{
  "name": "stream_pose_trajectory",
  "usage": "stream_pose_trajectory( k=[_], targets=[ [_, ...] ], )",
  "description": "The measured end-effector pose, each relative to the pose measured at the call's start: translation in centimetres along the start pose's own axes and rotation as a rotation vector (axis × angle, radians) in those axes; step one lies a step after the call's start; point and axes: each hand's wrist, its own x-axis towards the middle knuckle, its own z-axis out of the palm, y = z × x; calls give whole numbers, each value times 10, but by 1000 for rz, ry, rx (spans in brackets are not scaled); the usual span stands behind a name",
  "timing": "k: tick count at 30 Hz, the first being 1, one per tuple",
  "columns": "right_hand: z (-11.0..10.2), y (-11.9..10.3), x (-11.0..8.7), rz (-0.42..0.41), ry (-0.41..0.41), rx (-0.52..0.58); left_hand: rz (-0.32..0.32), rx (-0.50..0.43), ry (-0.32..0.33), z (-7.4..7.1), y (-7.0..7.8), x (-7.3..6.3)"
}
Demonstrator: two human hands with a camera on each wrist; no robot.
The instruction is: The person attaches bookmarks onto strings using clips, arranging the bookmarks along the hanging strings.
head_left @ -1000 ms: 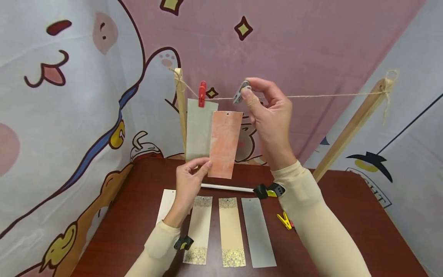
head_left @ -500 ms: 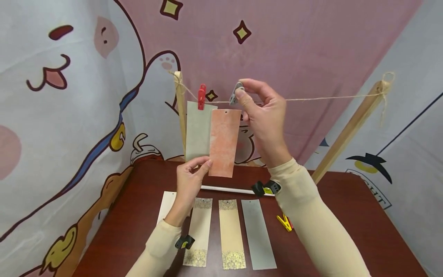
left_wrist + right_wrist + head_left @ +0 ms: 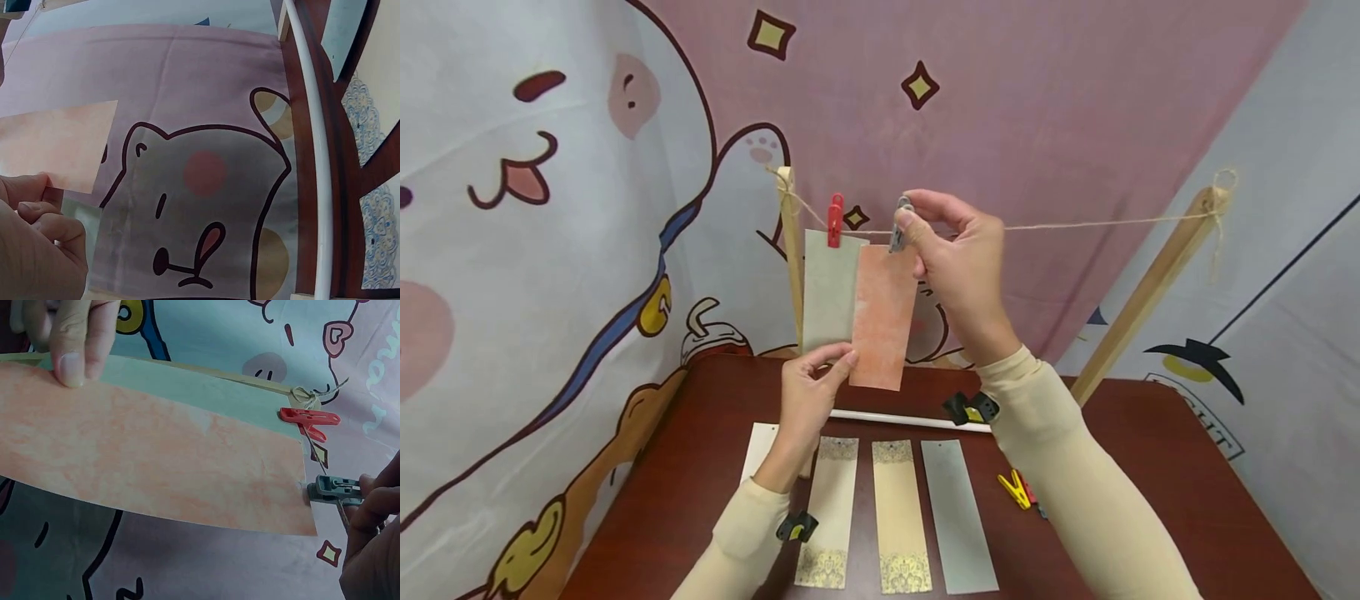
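My left hand (image 3: 811,390) pinches the lower left edge of an orange card (image 3: 883,321), held up against the string (image 3: 1075,225). With thumb and fingers my right hand (image 3: 958,258) grips a grey clothespin (image 3: 898,227) at the card's top edge. In the right wrist view the clothespin's (image 3: 334,489) jaws overlap the end of the card (image 3: 187,462), and the string passes through it. Just left and behind, a pale green card (image 3: 831,292) hangs from the string by a red clothespin (image 3: 835,221).
Wooden posts (image 3: 1150,292) carry the string at both sides. Below, several cards lie on the dark red table (image 3: 1112,517), among them a grey card (image 3: 958,517) and a cream card (image 3: 898,517). A white rod (image 3: 910,419) lies behind them. A yellow clothespin (image 3: 1015,490) sits to the right.
My right hand has brought the grey clothespin left and down onto the orange card's top edge, covering the hole there. My left hand keeps its pinch on the card.
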Motion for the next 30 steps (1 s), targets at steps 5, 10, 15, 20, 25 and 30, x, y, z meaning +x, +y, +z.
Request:
stream_pose_trajectory(
  k=[5, 10, 15, 20, 25, 30],
  targets=[
    [0, 1, -1, -24, 6, -43, -28, 10, -5, 1, -1, -1],
    [1, 2, -1, -30, -5, -60, -26, 11, -2, 3, 1, 1],
    [0, 4, 0, -14, -47, -106, -16, 9, -5, 4, 1, 2],
    [-2, 3, -1, -17, -88, -171, -13, -10, -7, 4, -1, 2],
    [-2, 3, -4, -53, -93, -256, 1, 5, 2, 3, -5, 3],
    [-2, 8, -5, -24, -97, -250, 63, 102, 23, -3, -11, -1]
  ],
)
